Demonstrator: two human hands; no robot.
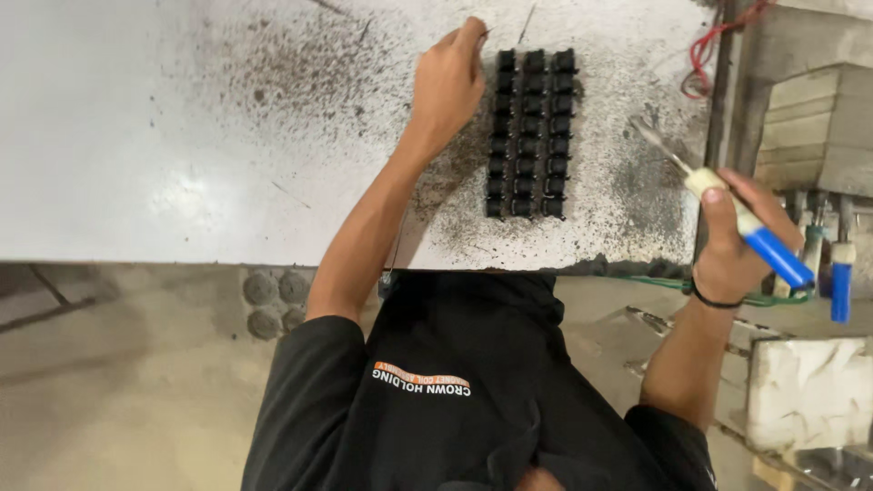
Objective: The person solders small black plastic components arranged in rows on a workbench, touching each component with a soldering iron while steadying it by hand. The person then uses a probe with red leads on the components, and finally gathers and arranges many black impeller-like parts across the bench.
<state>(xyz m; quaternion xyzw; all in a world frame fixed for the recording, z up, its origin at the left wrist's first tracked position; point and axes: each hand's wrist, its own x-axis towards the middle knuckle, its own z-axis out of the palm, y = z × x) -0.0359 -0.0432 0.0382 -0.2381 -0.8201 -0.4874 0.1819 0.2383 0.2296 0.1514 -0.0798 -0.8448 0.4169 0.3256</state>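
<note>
Several small black parts stand in three neat columns on a white, grit-speckled table. My left hand rests just left of the columns' far end. Its fingers are curled together, the fingertips by the top-left part, and nothing shows in them. My right hand is at the table's right edge. It grips a screwdriver by its white-and-blue handle. The metal shaft points up and left over the table, clear of the black parts.
Red wire hangs at the table's far right corner and green wire runs under its near edge. A second blue-handled tool stands at the right, above a white foam block. Round grey discs lie on the floor.
</note>
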